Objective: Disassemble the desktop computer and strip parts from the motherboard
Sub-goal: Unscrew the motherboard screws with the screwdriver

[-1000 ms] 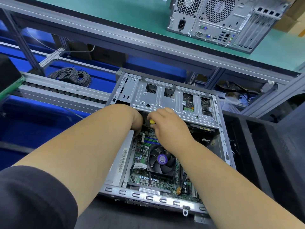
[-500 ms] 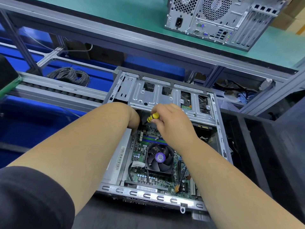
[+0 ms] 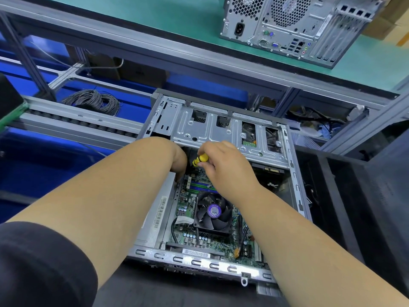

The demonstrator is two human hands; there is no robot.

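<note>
Working inside the open grey steel desktop case point(image 3: 294, 187), which lies on its side on the dark bench in front of me, I have both hands deep at its far end, under the silver perforated drive cage point(image 3: 221, 129). That cage is the biggest hazard: its stamped lower edge sits just above my knuckles, and a sudden slip upward could scrape them on it.

Below lies the green motherboard point(image 3: 188, 235), still seated in the case, with the black cooler fan with its purple hub label point(image 3: 213, 212) near my right wrist. If the tool jumps off a screw head, I judge the tip could gouge the board or chip the small parts beside the blue memory slots point(image 3: 199, 185).

My right hand point(image 3: 223, 165) has its fingers curled round the yellow-and-black screwdriver handle point(image 3: 200, 159), gripping it near the top; the tip is hidden, so I cannot tell whether it sits square in a screw. A tilted bit would likely cam out.

My left hand point(image 3: 179, 160) reaches down past the case wall, its fingers out of sight, so I cannot tell whether they hold anything. If they are close to the tip, a slip could stab them, and a loosened screw could drop out of sight among the components.
</note>
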